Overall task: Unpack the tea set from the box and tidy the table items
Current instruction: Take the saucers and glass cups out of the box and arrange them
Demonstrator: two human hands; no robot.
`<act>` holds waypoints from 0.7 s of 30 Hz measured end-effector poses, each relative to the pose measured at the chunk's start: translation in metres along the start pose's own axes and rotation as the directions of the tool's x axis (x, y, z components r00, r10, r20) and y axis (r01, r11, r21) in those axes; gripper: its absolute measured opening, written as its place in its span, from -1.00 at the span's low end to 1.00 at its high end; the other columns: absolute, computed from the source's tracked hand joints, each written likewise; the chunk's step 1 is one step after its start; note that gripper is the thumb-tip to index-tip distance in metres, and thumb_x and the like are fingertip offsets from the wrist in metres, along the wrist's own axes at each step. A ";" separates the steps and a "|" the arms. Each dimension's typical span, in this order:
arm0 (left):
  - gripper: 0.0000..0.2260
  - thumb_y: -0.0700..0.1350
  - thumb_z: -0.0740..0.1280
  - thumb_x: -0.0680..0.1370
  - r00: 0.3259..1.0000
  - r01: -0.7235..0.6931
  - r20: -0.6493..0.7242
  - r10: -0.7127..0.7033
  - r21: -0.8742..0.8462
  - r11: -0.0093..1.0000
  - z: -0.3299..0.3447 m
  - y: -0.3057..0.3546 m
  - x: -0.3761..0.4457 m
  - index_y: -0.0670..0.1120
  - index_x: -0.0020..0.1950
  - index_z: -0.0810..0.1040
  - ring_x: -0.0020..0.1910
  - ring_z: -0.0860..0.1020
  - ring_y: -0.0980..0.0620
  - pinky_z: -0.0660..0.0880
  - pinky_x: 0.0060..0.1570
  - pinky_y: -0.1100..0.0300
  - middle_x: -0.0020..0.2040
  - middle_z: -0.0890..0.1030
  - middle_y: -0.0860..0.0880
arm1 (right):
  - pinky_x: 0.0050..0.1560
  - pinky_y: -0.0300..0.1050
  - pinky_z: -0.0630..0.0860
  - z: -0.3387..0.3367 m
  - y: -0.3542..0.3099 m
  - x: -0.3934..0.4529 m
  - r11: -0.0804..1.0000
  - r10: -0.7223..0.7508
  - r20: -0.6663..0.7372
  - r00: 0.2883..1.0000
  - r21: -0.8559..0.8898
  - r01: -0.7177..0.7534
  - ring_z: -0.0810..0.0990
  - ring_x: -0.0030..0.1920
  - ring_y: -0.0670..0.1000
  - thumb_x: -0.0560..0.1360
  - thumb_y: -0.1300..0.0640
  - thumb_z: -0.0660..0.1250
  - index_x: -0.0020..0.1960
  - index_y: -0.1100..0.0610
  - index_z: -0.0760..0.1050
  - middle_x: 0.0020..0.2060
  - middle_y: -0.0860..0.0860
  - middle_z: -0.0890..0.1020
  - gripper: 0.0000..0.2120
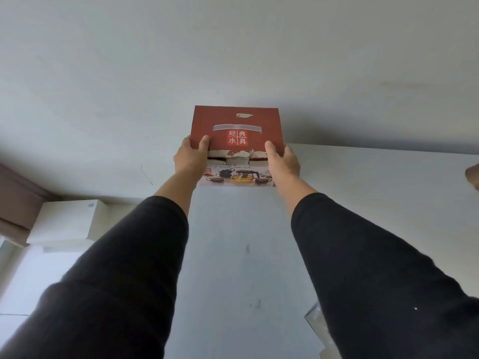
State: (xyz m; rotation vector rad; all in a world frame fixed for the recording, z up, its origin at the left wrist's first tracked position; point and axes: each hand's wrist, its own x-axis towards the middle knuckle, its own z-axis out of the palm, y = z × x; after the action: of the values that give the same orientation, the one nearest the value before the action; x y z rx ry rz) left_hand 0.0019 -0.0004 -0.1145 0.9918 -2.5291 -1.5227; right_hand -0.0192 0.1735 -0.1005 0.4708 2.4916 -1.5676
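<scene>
A red tea set box (pixel 236 123) is held high above my head, up by the top of a tall white cabinet (pixel 363 193) and just under the ceiling. Its red face carries Chinese characters and a strip of tape; its lower side shows a picture of a teapot and cups, and the edge between them is torn. My left hand (pixel 190 156) grips the box's left edge, thumb on the red face. My right hand (pixel 281 161) grips the right edge the same way. Both arms are stretched up in black sleeves.
A white box (pixel 70 218) rests on a lower ledge at the left, beside a dark brown frame (pixel 18 198). A brownish object (pixel 473 176) pokes in at the right edge. A clear glassy item (pixel 315 322) shows near the lower right.
</scene>
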 end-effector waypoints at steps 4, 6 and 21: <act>-0.56 0.13 0.13 0.62 1.000 -0.008 -0.030 0.007 -0.020 1.000 -0.005 0.003 0.001 -0.07 0.42 0.35 0.23 0.49 -0.09 0.42 0.04 0.13 0.28 0.52 -0.05 | 0.06 -0.11 0.46 0.003 0.003 0.003 0.999 0.031 0.047 0.998 0.012 -0.032 0.47 -0.02 0.00 0.57 -0.12 0.15 0.32 0.02 0.41 0.17 0.00 0.56 -0.61; -0.56 0.12 0.13 0.62 0.999 -0.010 -0.038 0.009 -0.011 1.000 -0.007 0.001 0.003 -0.07 0.42 0.35 0.24 0.49 -0.09 0.43 0.09 0.10 0.28 0.52 -0.05 | -0.02 -0.15 0.43 0.005 -0.001 0.001 0.998 0.049 0.076 0.996 0.032 -0.052 0.47 -0.04 -0.01 0.58 -0.11 0.15 0.32 0.00 0.41 0.16 -0.02 0.56 -0.63; -0.56 0.11 0.12 0.62 0.998 0.012 -0.063 -0.013 -0.016 1.000 -0.022 -0.049 -0.118 -0.10 0.43 0.34 0.23 0.49 -0.12 0.42 0.06 0.10 0.29 0.51 -0.08 | -0.07 -0.20 0.43 -0.033 0.056 -0.100 0.997 0.050 0.165 0.985 0.043 -0.058 0.49 -0.05 -0.03 0.55 -0.12 0.19 0.31 -0.02 0.42 0.12 -0.04 0.56 -0.63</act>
State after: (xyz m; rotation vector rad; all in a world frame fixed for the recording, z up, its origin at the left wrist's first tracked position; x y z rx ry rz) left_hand 0.1276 0.0291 -0.1089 1.0382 -2.4692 -1.4873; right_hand 0.0948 0.2081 -0.1039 0.3959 2.3055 -1.5803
